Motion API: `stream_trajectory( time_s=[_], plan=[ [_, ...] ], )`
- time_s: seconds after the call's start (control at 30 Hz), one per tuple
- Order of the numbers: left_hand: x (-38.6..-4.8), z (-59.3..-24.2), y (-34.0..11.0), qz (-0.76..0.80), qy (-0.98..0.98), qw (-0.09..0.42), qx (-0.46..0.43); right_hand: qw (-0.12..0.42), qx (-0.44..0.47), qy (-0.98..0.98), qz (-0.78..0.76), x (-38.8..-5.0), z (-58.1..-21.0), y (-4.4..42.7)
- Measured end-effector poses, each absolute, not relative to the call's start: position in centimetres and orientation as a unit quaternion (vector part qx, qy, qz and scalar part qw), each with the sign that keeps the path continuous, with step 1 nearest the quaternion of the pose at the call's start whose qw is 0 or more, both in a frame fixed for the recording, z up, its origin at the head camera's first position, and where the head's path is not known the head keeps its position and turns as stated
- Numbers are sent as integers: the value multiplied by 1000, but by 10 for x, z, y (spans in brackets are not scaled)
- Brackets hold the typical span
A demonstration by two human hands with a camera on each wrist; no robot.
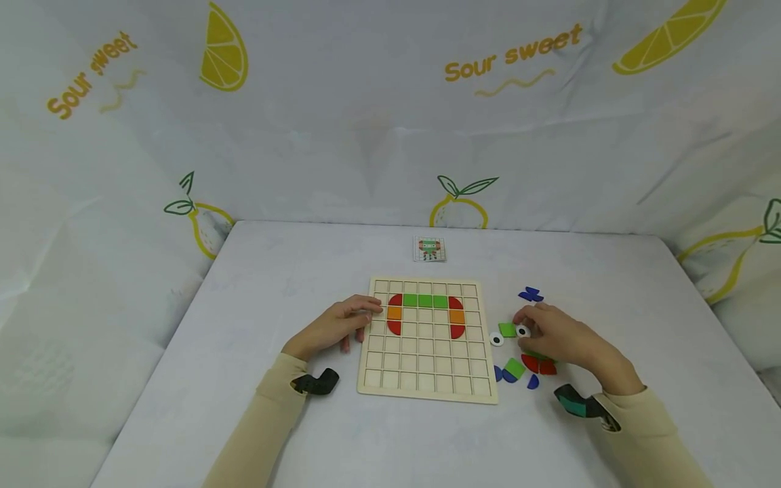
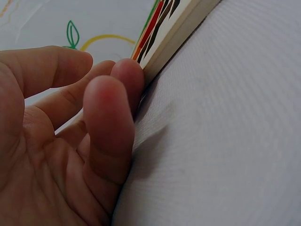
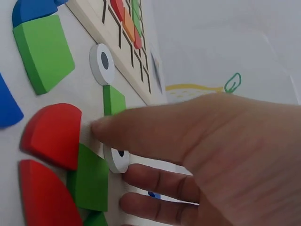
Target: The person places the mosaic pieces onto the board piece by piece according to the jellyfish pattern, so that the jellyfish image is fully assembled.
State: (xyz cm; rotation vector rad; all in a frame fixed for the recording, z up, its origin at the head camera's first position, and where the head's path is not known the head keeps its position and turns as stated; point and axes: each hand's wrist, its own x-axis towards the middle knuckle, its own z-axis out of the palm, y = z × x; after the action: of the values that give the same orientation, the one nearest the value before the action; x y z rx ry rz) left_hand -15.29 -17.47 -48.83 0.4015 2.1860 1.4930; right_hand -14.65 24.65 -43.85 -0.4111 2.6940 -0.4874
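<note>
Right hand: thumb and fingers parted about a round white disc with a black centre; whether they gripped it could not be told.
White disc: right of the pale wooden gridded board, having no long axis; the right hand was nearer.
Left hand: fingers loosely extended at the board's left edge.
Beside the disc: a green square tile.
</note>
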Motion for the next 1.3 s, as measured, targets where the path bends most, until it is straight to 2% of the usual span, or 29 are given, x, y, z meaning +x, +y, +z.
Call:
stream_trajectory(
  time_s=[0.27, 0.73, 1.3],
  plan=[
    [-152, -485, -175, 542, 796, 227, 147, 169, -151, 957, -182, -148, -432, 243],
    [-151, -484, -173, 536, 802, 227, 136, 97, -203, 949, -221, -160, -418, 208],
    [-154, -489, -175, 544, 796, 226, 142, 120, -233, 936, -234, -175, -422, 160]
  ],
)
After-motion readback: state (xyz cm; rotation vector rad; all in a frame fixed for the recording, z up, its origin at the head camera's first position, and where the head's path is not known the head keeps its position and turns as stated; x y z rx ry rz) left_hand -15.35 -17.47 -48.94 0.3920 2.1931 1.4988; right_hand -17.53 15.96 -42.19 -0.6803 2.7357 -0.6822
